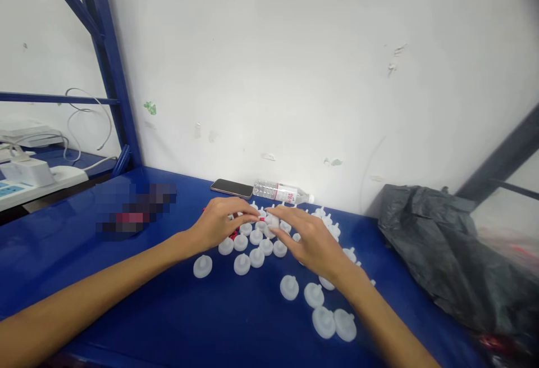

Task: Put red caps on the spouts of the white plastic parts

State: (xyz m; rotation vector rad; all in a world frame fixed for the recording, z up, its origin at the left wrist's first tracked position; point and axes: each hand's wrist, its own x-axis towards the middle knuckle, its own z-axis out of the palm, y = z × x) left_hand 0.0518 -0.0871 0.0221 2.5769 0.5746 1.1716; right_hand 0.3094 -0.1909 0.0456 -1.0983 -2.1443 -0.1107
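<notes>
Far left, a white power strip [69, 178] carries a chunky white adapter [36, 172], with a pale cable [110, 126] looping up beyond it. Next comes the blue upright [110, 70] of a metal frame, standing against the scuffed white wall [295, 76], where paint is chipped in several spots. Below spreads the glossy blue tabletop [177, 312]; on its left side sits a dark and red patch [137, 216], too blurred to make out.

Into the middle now: the left hand [221, 222] has its fingertips together, pinching a small red piece [261, 219], with more red bits [234, 234] lying just below the hand. At the far edge, a dark phone [231, 188] lies flat beside a clear bottle [280, 192] on its side. The right hand [309, 233] has thumb and fingers closed around a white cap [273, 221], right up against that red piece, above the tabletop's middle. Loose white caps [242, 264] scatter beneath and nearer. Over on the right, a crumpled black bag [433, 239] slumps before a dark slanting beam [484, 154].
</notes>
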